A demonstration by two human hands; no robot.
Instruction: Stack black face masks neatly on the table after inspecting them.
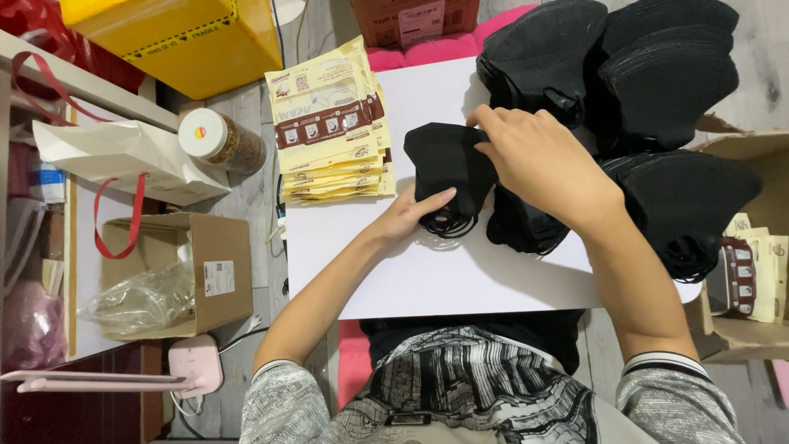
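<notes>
1. Head view, looking down on a white board (460, 279) laid across the person's lap as a work surface.
2. Left hand (407, 215) rests on the lower left edge of a small stack of folded black face masks (448, 168) near the board's middle; fingers are extended and close together, pressing the stack flat, not curled around it.
3. Right hand (538, 160) lies over the stack's upper right side, fingertips bent down at the top edge of the top mask. Whether they pinch it or only touch it cannot be told.
4. A second low heap of black masks (526, 226) lies just right of the stack, partly under the right wrist, ear loops trailing onto the board.
5. Large piles of black masks (657, 74) crowd the board's far right corner and right edge.
6. A fanned stack of cream-yellow flat packets (329, 123) sits on the board's far left corner, near the held stack but apart from it.
7. On the floor at left: a lidded jar (220, 138), an open cardboard box (201, 275), a white paper bag with red handles (123, 156).
</notes>
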